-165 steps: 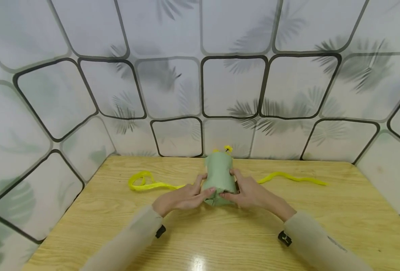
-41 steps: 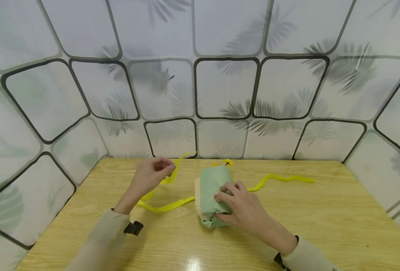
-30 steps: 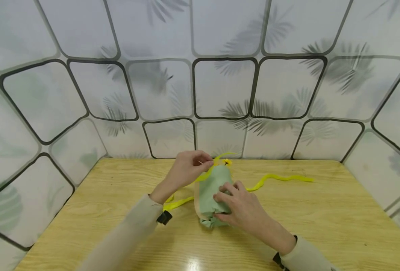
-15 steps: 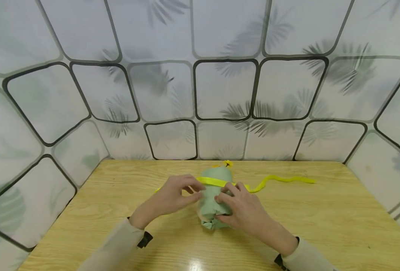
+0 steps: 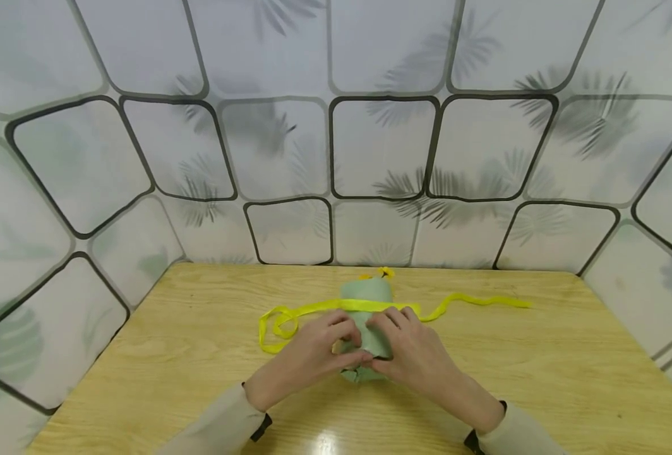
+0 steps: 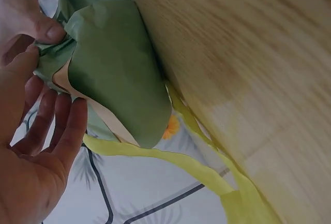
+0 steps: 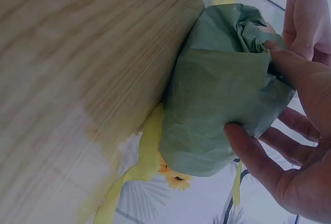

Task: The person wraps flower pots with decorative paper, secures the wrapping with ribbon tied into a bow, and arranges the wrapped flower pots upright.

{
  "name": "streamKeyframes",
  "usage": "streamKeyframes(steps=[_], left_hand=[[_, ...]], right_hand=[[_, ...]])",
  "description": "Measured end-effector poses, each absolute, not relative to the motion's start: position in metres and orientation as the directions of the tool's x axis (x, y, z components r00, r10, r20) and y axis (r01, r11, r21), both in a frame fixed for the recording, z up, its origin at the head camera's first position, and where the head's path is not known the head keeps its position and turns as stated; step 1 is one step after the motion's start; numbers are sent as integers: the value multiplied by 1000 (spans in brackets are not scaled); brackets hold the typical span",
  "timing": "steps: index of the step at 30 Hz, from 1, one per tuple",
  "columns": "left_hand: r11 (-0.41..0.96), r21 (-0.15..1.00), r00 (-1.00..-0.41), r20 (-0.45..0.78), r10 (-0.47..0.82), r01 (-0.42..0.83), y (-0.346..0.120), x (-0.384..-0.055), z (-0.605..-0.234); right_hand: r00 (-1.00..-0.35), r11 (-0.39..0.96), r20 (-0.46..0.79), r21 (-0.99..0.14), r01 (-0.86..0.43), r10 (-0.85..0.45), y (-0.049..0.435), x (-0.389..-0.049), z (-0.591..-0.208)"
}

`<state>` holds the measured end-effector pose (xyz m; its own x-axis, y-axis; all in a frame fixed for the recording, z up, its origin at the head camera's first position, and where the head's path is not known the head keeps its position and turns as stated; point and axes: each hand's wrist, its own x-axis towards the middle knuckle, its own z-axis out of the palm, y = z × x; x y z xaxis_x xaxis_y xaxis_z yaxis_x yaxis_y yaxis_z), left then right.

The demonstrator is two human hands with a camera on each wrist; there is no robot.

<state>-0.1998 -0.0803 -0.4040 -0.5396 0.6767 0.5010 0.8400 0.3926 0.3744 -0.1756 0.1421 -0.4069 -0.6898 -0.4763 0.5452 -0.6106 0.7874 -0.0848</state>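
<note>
A small bouquet (image 5: 368,290), wrapped in green paper, lies on the table with its yellow flowers (image 5: 386,272) pointing to the back. My left hand (image 5: 316,354) holds the near left side; its thumb and fingers are at the creased paper end in the left wrist view. From the right, my right hand (image 5: 415,357) grips the wrapping, its fingers over the top and side. A yellow ribbon (image 5: 313,308) crosses over the paper just beyond my fingertips. In the left wrist view, a beige paper edge (image 6: 111,118) shows along the green wrap. Orange-yellow blooms (image 7: 178,181) peek out in the right wrist view.
To the left, the ribbon's loose part curls in a loop on the wooden table (image 5: 540,373); its other end trails right in a wavy line. Behind the table's back edge hangs a patterned curtain (image 5: 381,145) with leaf prints.
My left hand has carried the ribbon from the left across the bouquet, let go of it, and come down to the near paper end. My right hand stays on the bouquet.
</note>
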Motion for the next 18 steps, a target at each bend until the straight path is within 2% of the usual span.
streamKeyframes(steps=[4,9,12,15,18], left_hand=[[394,344,-522,517,678,852,-76,-200,-403],[389,288,-484,528,698,875,-73,-200,-402],[396,269,-478,523,705,878,-73,-201,-401],[404,259,-479,517,709,877,-73,-200,-399],[420,266,-497,498,711,868,-73,-200,-397]], right_hand=[[-720,764,493,-159,-626,-488,148,-172,-401],[-758,618,370,-439,-652,-537,164,-171,-390],[-748,509,327,-572,-643,-577,174,-173,-386],[-735,459,347,-606,-650,-582,182,-177,-385],[-740,469,428,-581,-665,-518,186,-181,-386]])
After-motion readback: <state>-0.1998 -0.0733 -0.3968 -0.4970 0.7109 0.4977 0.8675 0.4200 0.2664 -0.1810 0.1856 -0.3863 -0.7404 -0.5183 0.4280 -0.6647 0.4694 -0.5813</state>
